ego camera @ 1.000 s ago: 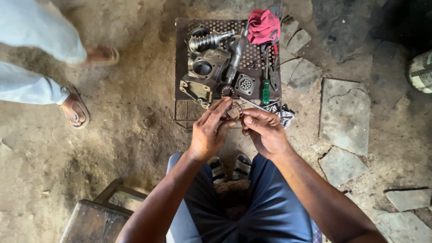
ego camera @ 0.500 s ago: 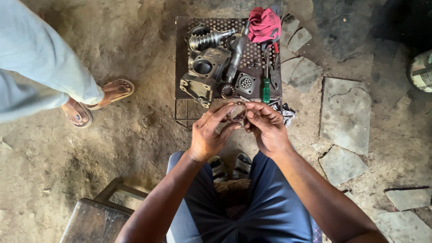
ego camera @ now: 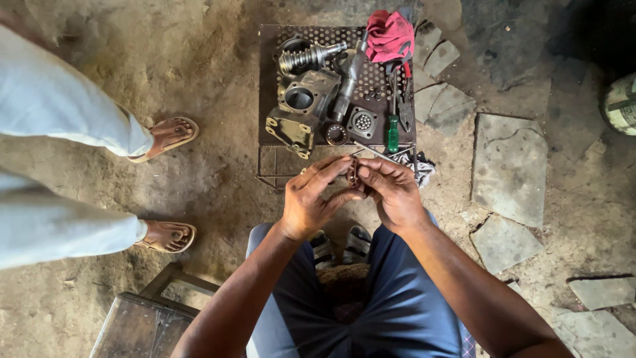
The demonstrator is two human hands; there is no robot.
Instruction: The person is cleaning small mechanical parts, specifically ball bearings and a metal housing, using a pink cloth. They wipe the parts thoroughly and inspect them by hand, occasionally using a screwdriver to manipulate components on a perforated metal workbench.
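Both hands, left (ego camera: pixel 310 199) and right (ego camera: pixel 392 193), now pinch the ring (ego camera: pixel 352 174) edge-on, formerly face-up

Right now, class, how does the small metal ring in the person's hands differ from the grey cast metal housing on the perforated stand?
The small metal ring is pinched between the left hand and right hand; the grey cast metal housing lies untouched on the perforated metal stand. The ring is thin, seen almost edge-on; the housing is bulky, with a round bore facing up. Both look like worn, grimy metal.
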